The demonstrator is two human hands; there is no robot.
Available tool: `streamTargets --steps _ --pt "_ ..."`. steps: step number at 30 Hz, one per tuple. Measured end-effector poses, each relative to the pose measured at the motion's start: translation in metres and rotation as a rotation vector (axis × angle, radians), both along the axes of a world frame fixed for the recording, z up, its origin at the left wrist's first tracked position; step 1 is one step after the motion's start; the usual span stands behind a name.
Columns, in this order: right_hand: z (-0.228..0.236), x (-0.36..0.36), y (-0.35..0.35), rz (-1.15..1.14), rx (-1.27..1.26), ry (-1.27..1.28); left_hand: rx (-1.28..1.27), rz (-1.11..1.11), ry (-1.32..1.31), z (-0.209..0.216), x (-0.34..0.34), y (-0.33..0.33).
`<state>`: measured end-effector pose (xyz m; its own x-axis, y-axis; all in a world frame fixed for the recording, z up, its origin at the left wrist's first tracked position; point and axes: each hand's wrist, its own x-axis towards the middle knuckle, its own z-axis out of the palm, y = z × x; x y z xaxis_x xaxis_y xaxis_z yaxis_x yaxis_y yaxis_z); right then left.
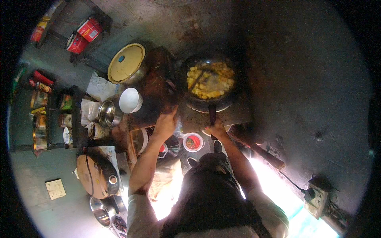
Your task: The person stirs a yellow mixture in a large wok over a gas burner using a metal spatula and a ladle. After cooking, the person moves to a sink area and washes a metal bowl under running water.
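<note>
A dark pan [203, 104] of yellow chopped food [216, 87] sits straight ahead, beyond both hands. Its long handle [212, 114] points back toward the person. The right hand [217, 130], nearer, is wrapped around that handle. The left hand [166, 122], left of the pan and apart from it, has curled fingers; whether they grip anything, I cannot tell.

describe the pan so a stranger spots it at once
Left of the big grey wall, find the right hand gripping a dark handle. It leads up to the round black pan, which, unlike the white bowl, holds yellow chunks.
</note>
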<state>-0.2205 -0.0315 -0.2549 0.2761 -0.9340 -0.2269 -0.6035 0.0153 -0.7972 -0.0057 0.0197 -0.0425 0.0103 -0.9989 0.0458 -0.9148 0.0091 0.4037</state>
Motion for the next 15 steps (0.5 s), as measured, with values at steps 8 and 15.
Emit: streamTargets --steps 8,15 --pt "0.033 0.003 0.000 0.063 -0.077 -0.089 0.318 0.148 0.085 -0.023 -0.022 0.027" --pt "-0.013 -0.008 0.001 -0.033 0.003 -0.169 0.252 -0.031 -0.080 0.083 0.026 0.065"
